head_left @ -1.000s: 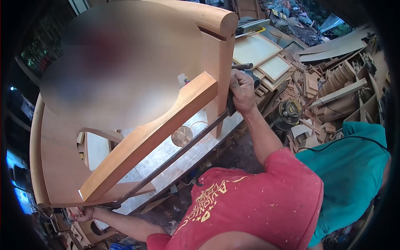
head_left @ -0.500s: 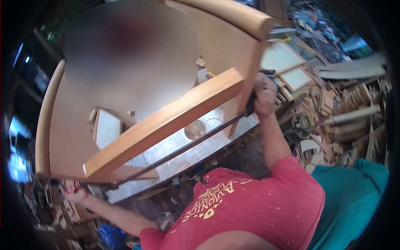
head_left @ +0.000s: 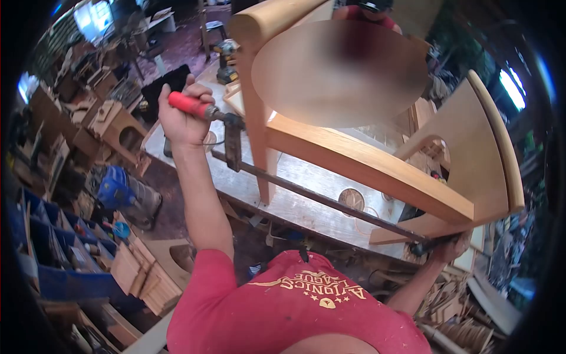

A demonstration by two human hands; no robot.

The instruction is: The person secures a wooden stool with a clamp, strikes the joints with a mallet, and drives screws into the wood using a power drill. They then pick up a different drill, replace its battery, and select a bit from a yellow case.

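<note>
A long bar clamp (head_left: 318,192) runs in front of a light wooden furniture frame, alongside its curved crosspiece (head_left: 371,168). My left hand (head_left: 184,121) is around the clamp's red handle (head_left: 190,105), thumb and fingertips raised. The clamp's screw end (head_left: 233,141) is at the frame's left upright (head_left: 256,112). At the other end, my right hand (head_left: 453,249) is closed on the clamp's far jaw (head_left: 420,248), below the right side panel (head_left: 477,153). Part of the right hand's fingers is hidden.
The frame stands over a pale worktable (head_left: 300,215) with round marks. Beyond it is another person (head_left: 368,17), mostly blurred. A cordless drill (head_left: 226,65) sits at the table's back left. A blue shop vacuum (head_left: 124,192), blue bins (head_left: 65,253) and wood offcuts (head_left: 147,277) crowd the left floor.
My view has swung left, so the frame and clamp appear farther right and tilted the other way. My left hand remains at the red handle, my right hand at the far jaw.
</note>
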